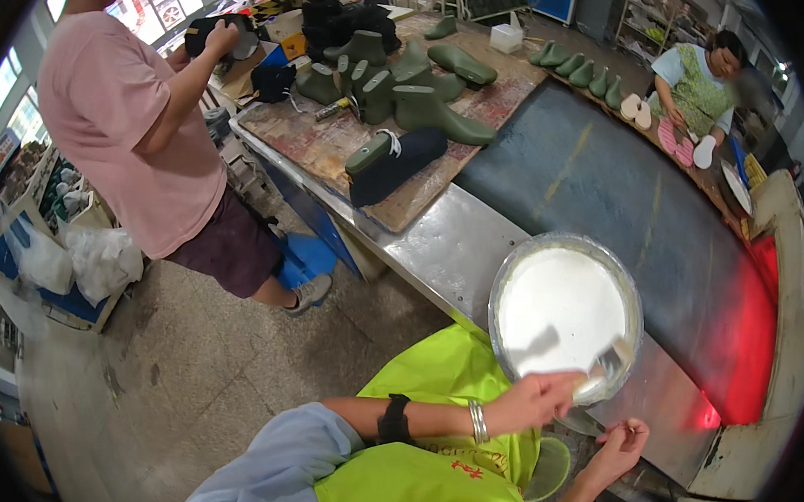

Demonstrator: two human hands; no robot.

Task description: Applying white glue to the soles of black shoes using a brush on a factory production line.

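Note:
My left hand (533,400), with a watch and bracelets on its arm, is closed round the handle of a flat brush (611,357). The brush head is over the near right part of a round basin (501,305) of white liquid (561,304); I cannot tell whether it touches the liquid. Just right of the basin's near rim is my right hand (623,446), its fingers curled and pinched; what they hold, if anything, cannot be made out. A greyish flat piece (580,421), partly hidden, shows between the two hands.
A dark conveyor belt (602,190) runs beyond the basin. Green shoe lasts (444,114) and a dark upper on a last (398,167) lie on a wooden board (334,158). One person (104,109) stands at left; another (697,94) handles soles across the belt.

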